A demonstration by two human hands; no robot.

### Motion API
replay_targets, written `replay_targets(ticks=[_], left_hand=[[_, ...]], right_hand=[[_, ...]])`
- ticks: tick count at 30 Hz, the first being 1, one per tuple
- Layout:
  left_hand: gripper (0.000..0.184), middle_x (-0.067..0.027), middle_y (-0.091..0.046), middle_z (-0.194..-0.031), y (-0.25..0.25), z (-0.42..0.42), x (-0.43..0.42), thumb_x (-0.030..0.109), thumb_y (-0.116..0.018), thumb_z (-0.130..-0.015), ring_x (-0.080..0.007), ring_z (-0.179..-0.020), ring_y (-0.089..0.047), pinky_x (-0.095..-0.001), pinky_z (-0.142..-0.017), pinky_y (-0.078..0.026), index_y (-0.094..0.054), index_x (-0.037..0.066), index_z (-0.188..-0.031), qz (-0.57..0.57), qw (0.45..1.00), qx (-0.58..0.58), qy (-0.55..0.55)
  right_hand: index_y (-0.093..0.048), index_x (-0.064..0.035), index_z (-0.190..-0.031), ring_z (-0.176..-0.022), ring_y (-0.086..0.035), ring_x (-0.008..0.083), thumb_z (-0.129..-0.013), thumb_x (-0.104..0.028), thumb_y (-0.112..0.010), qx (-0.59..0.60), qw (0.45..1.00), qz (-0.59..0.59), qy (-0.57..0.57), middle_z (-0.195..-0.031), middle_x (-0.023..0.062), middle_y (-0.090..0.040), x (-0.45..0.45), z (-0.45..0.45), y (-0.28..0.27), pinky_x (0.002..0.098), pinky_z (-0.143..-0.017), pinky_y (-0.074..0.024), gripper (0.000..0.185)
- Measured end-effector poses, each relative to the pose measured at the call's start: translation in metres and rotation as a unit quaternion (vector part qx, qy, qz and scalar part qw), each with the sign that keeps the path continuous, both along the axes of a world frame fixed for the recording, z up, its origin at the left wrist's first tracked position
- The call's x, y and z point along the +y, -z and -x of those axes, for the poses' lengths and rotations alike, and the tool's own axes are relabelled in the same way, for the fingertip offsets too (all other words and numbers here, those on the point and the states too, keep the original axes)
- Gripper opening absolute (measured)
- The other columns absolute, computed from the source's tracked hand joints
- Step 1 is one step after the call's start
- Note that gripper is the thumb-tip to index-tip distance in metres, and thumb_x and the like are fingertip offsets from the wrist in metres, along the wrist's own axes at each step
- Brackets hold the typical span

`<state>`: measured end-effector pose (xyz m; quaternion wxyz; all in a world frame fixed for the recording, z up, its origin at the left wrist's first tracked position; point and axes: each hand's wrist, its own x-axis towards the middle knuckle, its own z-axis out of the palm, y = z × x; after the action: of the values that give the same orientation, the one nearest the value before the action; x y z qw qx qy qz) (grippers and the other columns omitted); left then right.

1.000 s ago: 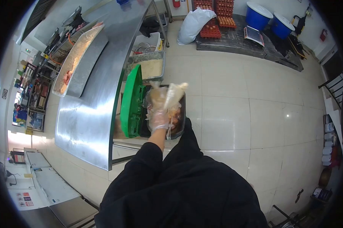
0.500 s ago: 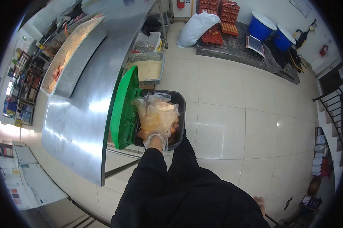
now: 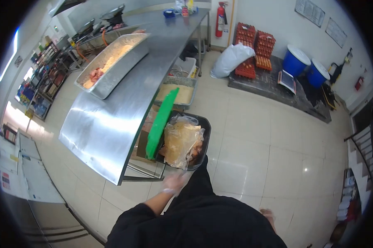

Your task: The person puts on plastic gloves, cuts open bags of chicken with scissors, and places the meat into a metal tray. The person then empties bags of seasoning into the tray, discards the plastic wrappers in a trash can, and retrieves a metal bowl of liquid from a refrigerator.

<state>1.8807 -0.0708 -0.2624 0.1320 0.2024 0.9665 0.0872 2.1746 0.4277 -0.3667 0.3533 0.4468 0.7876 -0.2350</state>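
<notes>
My left hand (image 3: pixel 175 182), in a clear plastic glove, is just in front of the black bin (image 3: pixel 209 131). Motion smears its fingers, so I cannot tell how they are held. Inside the bin lies a crumpled clear plastic bag (image 3: pixel 179 142) with yellowish stuff in or under it, and brownish scraps show along its right side. The bin's green lid (image 3: pixel 161 124) stands up on the left, close to the steel table. Low on my right side my right hand (image 3: pixel 268 214) shows only in part, seemingly gloved too, away from any object; its fingers are not clear.
On the steel table (image 3: pixel 108 120) sits a long metal tray (image 3: pixel 126 62) of yellow crumbs and reddish meat pieces. A grey tub (image 3: pixel 190 97) stands behind the bin. Egg trays (image 3: pixel 245 68), a white sack (image 3: pixel 232 60) and blue drums (image 3: pixel 296 62) are at the back wall.
My left hand has come out of the bin, off the plastic bag, and back toward my body. The view has tilted up, and the lid shows more edge-on.
</notes>
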Motion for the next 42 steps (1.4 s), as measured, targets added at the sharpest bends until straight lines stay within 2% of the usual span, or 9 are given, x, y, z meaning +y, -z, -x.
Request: replay_targets(ticks=[1,2,5,9,11,18,25,34,42], left_hand=[[0.026,-0.0058,-0.058,-0.089,0.022,-0.027,-0.041,0.020,-0.050,-0.076,-0.0306,-0.079,-0.055,-0.0372,-0.065,-0.044,-0.057,0.011,-0.100,-0.004,0.989,0.123,0.083],[0.023,-0.0088,-0.058,-0.088,0.056,-0.049,-0.081,0.015,-0.049,-0.075,-0.0282,-0.080,-0.056,-0.0374,-0.067,-0.045,-0.059,0.010,-0.095,-0.026,0.981,-0.069,-0.181],[0.025,-0.0100,-0.057,-0.107,0.135,-0.148,-0.248,0.016,-0.044,-0.082,-0.0238,-0.100,-0.054,-0.0364,-0.081,-0.044,-0.061,0.009,-0.097,0.295,0.887,-0.269,-0.230],[0.034,-0.0086,-0.050,-0.119,0.007,-0.230,-0.263,0.028,-0.043,-0.083,-0.0242,-0.109,-0.048,-0.0368,-0.089,-0.039,-0.054,0.012,-0.110,0.241,0.705,-0.435,-0.505],[0.040,-0.0080,-0.048,-0.122,0.009,-0.272,-0.284,0.036,-0.043,-0.083,-0.0235,-0.112,-0.046,-0.0374,-0.092,-0.036,-0.051,0.014,-0.115,0.234,0.621,-0.502,-0.554],[0.056,-0.0096,-0.047,-0.123,0.017,-0.223,-0.265,0.049,-0.045,-0.079,-0.0237,-0.111,-0.046,-0.0352,-0.092,-0.037,-0.046,0.012,-0.120,0.010,0.580,-0.236,-0.780],[0.068,-0.0186,-0.047,-0.119,0.030,-0.297,-0.274,0.048,-0.055,-0.072,-0.0310,-0.111,-0.045,-0.0363,-0.092,-0.037,-0.037,0.010,-0.126,-0.097,0.829,-0.165,-0.525],[0.069,-0.0186,-0.041,-0.126,0.058,-0.629,-0.395,0.049,-0.044,-0.079,-0.0270,-0.120,-0.036,-0.0301,-0.096,-0.032,-0.033,0.000,-0.126,-0.077,0.502,-0.378,-0.774],[0.067,-0.0174,-0.035,-0.130,0.049,-0.553,-0.633,0.047,-0.046,-0.078,-0.0313,-0.119,-0.036,-0.0383,-0.098,-0.027,-0.033,0.006,-0.128,-0.299,0.423,0.039,-0.855]], right_hand=[[-0.056,-0.0054,-0.103,-0.094,-0.056,0.0223,-0.070,-0.032,-0.062,-0.048,0.968,-0.004,-0.246,-0.099,0.0091,-0.060,0.003,0.022,-0.003,0.0342,-0.080,-0.0440,0.043],[-0.055,-0.0064,-0.104,-0.096,-0.055,0.0211,-0.069,-0.031,-0.062,-0.052,0.876,-0.046,-0.477,-0.101,0.0078,-0.060,0.007,0.045,-0.007,0.0333,-0.082,-0.0440,0.043],[-0.056,-0.0076,-0.101,-0.101,-0.053,0.0178,-0.068,-0.028,-0.063,0.164,0.954,0.034,-0.249,-0.105,0.0043,-0.059,0.056,0.048,0.162,0.0327,-0.086,-0.0433,0.040],[-0.059,-0.0051,-0.097,-0.092,-0.057,0.0256,-0.073,-0.036,-0.060,0.059,0.994,-0.048,-0.077,-0.096,0.0132,-0.061,-0.074,0.194,-0.090,0.0351,-0.079,-0.0449,0.039],[-0.060,-0.0043,-0.096,-0.089,-0.058,0.0288,-0.073,-0.038,-0.058,0.129,0.987,-0.072,-0.060,-0.093,0.0148,-0.061,-0.076,0.215,-0.079,0.0374,-0.078,-0.0445,0.041],[-0.061,-0.0059,-0.097,-0.093,-0.058,0.0247,-0.079,-0.025,-0.051,0.105,0.913,-0.219,-0.327,-0.101,0.0124,-0.060,-0.093,0.234,-0.079,0.0361,-0.077,-0.0467,0.028],[-0.062,-0.0098,-0.098,-0.096,-0.057,0.0216,-0.080,-0.022,-0.049,0.000,0.909,-0.141,-0.393,-0.105,0.0078,-0.059,-0.178,0.230,-0.009,0.0347,-0.080,-0.0457,0.025],[-0.057,-0.0038,-0.105,-0.095,-0.056,0.0268,-0.074,-0.047,-0.053,0.005,0.851,0.041,-0.524,-0.105,0.0137,-0.058,-0.510,0.170,-0.059,0.0372,-0.083,-0.0409,0.053],[-0.059,-0.0039,-0.103,-0.106,-0.050,0.0265,-0.076,-0.042,-0.056,0.059,0.850,-0.008,-0.524,-0.111,0.0131,-0.055,-0.560,0.256,0.021,0.0359,-0.086,-0.0390,0.047]])
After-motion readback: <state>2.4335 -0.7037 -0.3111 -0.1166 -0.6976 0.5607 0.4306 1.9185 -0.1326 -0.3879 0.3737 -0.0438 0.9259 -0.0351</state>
